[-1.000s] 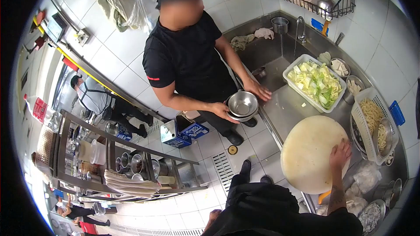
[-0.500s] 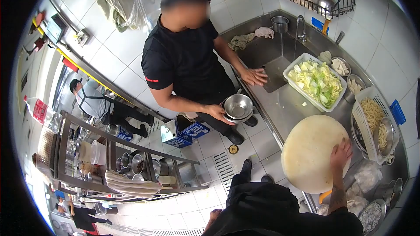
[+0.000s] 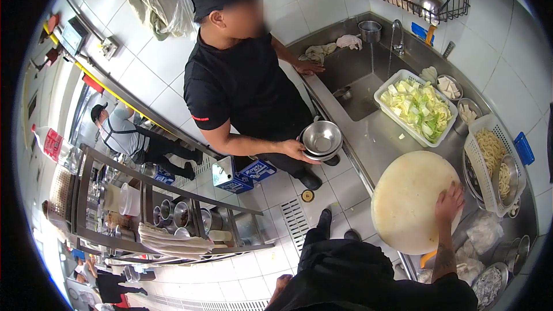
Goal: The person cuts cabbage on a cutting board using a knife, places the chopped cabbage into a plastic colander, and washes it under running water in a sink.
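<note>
Round chopping board (image 3: 416, 203) lay on steel surface (image 3: 375, 139), just beside noodle basket (image 3: 477, 164), one rim seeming to overhang front edge. Right hand (image 3: 449, 203) rested palm-down on it, fingers extended, grasping nothing; left hand (image 3: 283, 281) showed low by body, grip impossible for me to tell. From remote feed I judged board heavy, stiff, hardly fragile, slick if wet; best hold, both hands at opposite rims.

A loose black top (image 3: 368, 270), creased in soft folds, has a right sleeve (image 3: 457, 292) that leaves the forearm (image 3: 444, 250) bare, with faint dark markings too blurred to read. The right fingers (image 3: 457, 194) are bare. Dark trousers (image 3: 313, 237) meet black, round-toed shoes (image 3: 325, 220).
</note>
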The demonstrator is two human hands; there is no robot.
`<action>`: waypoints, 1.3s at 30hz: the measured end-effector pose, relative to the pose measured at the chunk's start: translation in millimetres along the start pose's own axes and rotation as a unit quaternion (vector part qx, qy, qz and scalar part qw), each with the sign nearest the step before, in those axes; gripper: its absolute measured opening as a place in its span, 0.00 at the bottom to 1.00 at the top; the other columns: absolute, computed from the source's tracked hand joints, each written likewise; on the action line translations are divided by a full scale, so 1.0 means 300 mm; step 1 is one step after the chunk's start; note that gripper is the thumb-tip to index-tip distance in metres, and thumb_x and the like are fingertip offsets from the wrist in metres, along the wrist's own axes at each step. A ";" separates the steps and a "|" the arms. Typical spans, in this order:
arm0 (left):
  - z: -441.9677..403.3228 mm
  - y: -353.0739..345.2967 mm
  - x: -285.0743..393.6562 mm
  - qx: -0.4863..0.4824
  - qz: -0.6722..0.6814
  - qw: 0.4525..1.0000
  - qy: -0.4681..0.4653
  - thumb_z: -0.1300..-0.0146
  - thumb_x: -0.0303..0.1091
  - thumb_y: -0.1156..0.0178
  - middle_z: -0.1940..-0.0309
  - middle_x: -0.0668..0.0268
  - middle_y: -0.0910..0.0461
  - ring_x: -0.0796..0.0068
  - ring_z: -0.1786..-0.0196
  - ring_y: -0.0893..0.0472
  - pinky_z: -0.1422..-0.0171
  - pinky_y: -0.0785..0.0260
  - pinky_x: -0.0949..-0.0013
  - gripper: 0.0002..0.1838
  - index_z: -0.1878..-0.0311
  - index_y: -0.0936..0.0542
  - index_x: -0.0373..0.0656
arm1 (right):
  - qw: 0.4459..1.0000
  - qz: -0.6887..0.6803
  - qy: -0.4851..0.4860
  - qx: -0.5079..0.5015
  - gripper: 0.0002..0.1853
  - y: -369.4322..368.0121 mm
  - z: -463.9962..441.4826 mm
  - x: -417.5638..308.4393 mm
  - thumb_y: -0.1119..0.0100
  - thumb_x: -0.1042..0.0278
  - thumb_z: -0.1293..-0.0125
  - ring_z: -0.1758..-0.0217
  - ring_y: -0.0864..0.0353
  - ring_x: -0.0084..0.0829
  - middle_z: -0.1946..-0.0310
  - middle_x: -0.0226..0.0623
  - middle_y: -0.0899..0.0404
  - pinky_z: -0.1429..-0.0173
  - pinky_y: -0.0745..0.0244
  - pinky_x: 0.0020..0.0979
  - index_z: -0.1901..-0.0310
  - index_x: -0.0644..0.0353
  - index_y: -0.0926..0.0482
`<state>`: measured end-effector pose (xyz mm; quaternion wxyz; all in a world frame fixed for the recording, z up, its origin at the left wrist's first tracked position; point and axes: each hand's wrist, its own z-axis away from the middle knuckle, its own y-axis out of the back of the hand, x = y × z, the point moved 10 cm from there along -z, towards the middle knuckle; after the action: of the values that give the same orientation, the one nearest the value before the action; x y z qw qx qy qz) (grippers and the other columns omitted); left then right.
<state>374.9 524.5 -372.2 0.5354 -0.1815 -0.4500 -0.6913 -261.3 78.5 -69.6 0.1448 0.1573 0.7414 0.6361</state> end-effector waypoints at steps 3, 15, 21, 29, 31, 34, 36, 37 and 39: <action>0.014 0.001 -0.031 0.022 0.004 0.999 0.028 0.35 0.48 0.44 0.51 0.59 0.16 0.61 0.48 0.18 0.41 0.26 0.65 0.17 0.51 0.16 0.50 | 1.000 -0.001 0.001 0.006 0.28 -0.003 0.001 0.002 0.54 0.58 0.31 0.23 0.48 0.44 0.28 0.44 0.44 0.28 0.48 0.59 0.31 0.53 0.39; 0.015 0.004 0.004 0.028 -0.027 0.999 -0.008 0.37 0.48 0.45 0.54 0.61 0.16 0.60 0.49 0.18 0.43 0.26 0.62 0.17 0.52 0.17 0.50 | 1.000 -0.009 0.003 0.009 0.28 -0.009 -0.002 0.005 0.52 0.59 0.32 0.23 0.48 0.44 0.28 0.45 0.44 0.28 0.49 0.59 0.31 0.53 0.39; 0.013 -0.004 0.010 0.017 -0.086 0.995 -0.038 0.35 0.48 0.47 0.54 0.61 0.16 0.60 0.49 0.18 0.43 0.26 0.61 0.17 0.53 0.17 0.51 | 1.000 -0.020 0.000 0.005 0.28 -0.020 -0.005 0.014 0.53 0.58 0.32 0.23 0.48 0.44 0.27 0.44 0.46 0.28 0.49 0.59 0.31 0.54 0.39; 0.032 -0.004 0.007 0.021 -0.115 0.993 -0.014 0.34 0.50 0.49 0.51 0.60 0.17 0.57 0.46 0.20 0.40 0.28 0.60 0.18 0.51 0.18 0.51 | 1.000 -0.026 -0.002 0.000 0.28 -0.010 -0.003 0.010 0.53 0.58 0.31 0.23 0.49 0.44 0.27 0.43 0.47 0.28 0.49 0.60 0.31 0.54 0.38; 0.023 -0.003 -0.016 0.032 -0.061 0.998 0.007 0.33 0.51 0.49 0.50 0.59 0.18 0.57 0.46 0.20 0.40 0.28 0.61 0.19 0.49 0.18 0.51 | 0.999 -0.031 -0.002 0.005 0.28 -0.009 -0.002 0.011 0.53 0.58 0.32 0.23 0.49 0.44 0.27 0.44 0.46 0.28 0.49 0.60 0.31 0.53 0.38; -0.030 -0.045 0.012 -0.021 -0.262 0.965 0.015 0.33 0.50 0.49 0.51 0.58 0.18 0.57 0.46 0.19 0.39 0.28 0.62 0.18 0.49 0.18 0.52 | 1.000 -0.025 0.004 0.012 0.28 -0.010 -0.003 0.012 0.52 0.58 0.32 0.23 0.48 0.44 0.27 0.44 0.45 0.28 0.49 0.60 0.31 0.53 0.38; -0.034 -0.042 0.003 -0.020 -0.242 0.970 0.018 0.33 0.50 0.49 0.51 0.58 0.18 0.58 0.46 0.19 0.39 0.28 0.62 0.18 0.49 0.18 0.52 | 0.999 -0.028 0.004 0.015 0.28 -0.005 -0.001 0.009 0.52 0.58 0.32 0.23 0.48 0.44 0.27 0.44 0.45 0.28 0.49 0.60 0.32 0.53 0.38; -0.036 -0.041 -0.010 -0.019 -0.221 0.975 0.020 0.33 0.50 0.49 0.51 0.58 0.18 0.58 0.46 0.19 0.40 0.27 0.63 0.18 0.49 0.18 0.53 | 0.999 -0.032 0.004 0.018 0.28 -0.001 0.000 0.009 0.52 0.58 0.32 0.23 0.48 0.44 0.27 0.44 0.45 0.28 0.50 0.60 0.32 0.53 0.37; -0.037 -0.045 -0.019 -0.014 -0.241 0.970 0.012 0.33 0.50 0.49 0.50 0.59 0.17 0.58 0.47 0.19 0.40 0.27 0.63 0.18 0.50 0.18 0.53 | 0.999 -0.034 0.004 0.019 0.28 -0.005 0.000 0.011 0.52 0.58 0.33 0.24 0.48 0.44 0.27 0.44 0.45 0.28 0.50 0.60 0.32 0.53 0.37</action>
<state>367.4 519.1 -388.1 0.3555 -0.0669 -0.4643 -0.8084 -264.5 79.6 -71.1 0.1604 0.1324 0.7587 0.6173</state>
